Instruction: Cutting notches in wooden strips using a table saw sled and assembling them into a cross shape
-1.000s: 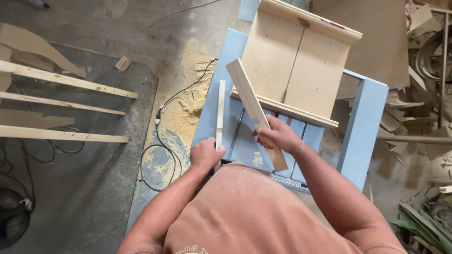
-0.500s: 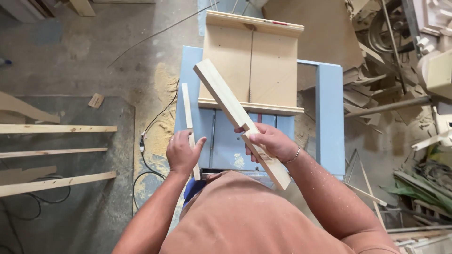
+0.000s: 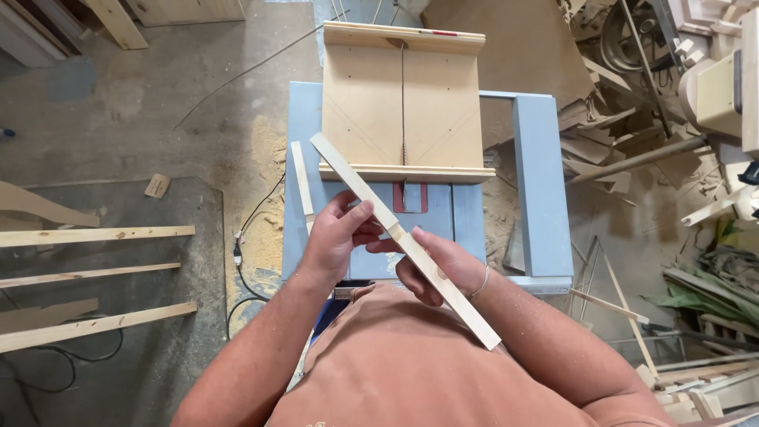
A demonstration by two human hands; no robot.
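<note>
Our right hand [image 3: 439, 269] fingers wrapped under a long wooden slat [image 3: 403, 237], left hand [image 3: 336, 237] fingers pinching its middle, just before the blue desk [image 3: 541, 182] with its wooden sled [image 3: 403, 103]

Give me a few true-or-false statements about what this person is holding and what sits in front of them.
1. Both hands, left hand and right hand, hold one long wooden strip. True.
2. The strip is painted blue. False: it is pale bare wood.
3. A wooden sled lies on the blue saw table. True.
4. A thinner strip lies on the table's left side. True.
5. The floor is spotless. False: sawdust lies beside the table.
</note>
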